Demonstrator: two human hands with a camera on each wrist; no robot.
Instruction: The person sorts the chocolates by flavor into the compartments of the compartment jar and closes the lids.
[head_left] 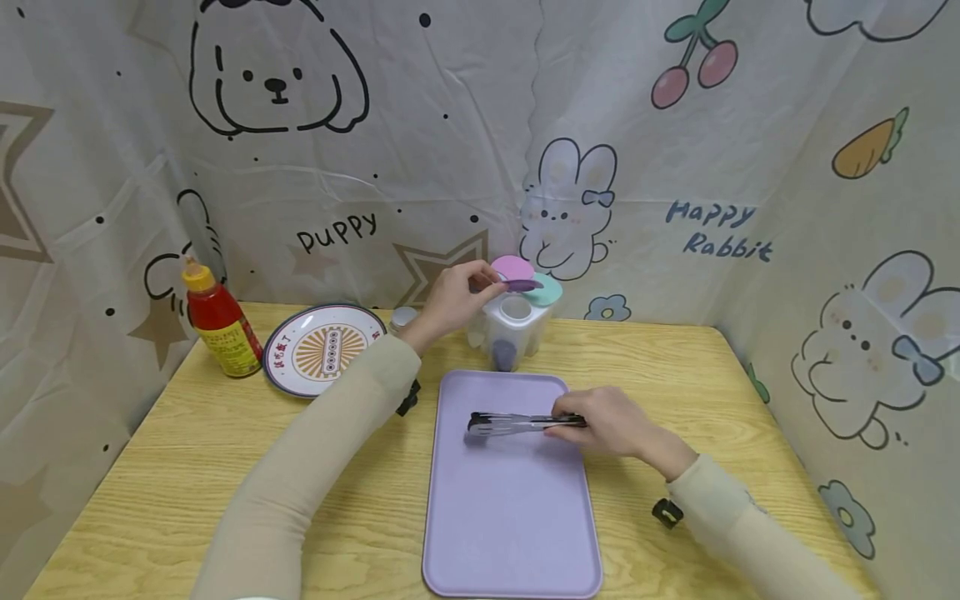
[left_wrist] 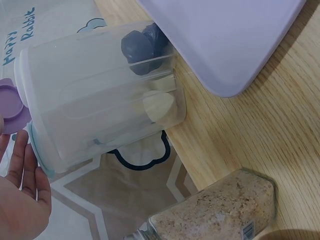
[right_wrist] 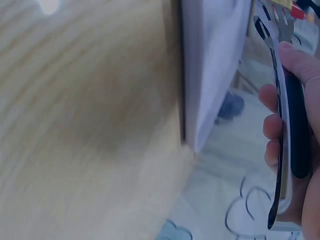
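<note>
My left hand (head_left: pixel 453 298) pinches the raised purple lid (head_left: pixel 523 286) of a clear divided canister (left_wrist: pixel 75 85). Pink (head_left: pixel 512 267) and mint (head_left: pixel 546 289) lids also top this canister, which stands just beyond the tray. Inside it, dark blue lumps (left_wrist: pixel 137 52) and pale pieces (left_wrist: pixel 160 106) lie in separate compartments at the bottom. My right hand (head_left: pixel 611 421) holds metal tongs (head_left: pixel 506 425) with black handles level above the lilac tray (head_left: pixel 510 508), tips pointing left. The right wrist view shows thumb and fingers wrapped around the tongs (right_wrist: pixel 295 125), whose ends are slotted like a fork.
A red sauce bottle (head_left: pixel 225 325) with a yellow cap stands at the back left. Beside it a printed plate (head_left: pixel 330 350) leans tilted. A glass jar of coarse brown grains (left_wrist: pixel 215 210) is near the canister. Printed cloth (head_left: pixel 450 167) hangs behind the table (head_left: pixel 652 367).
</note>
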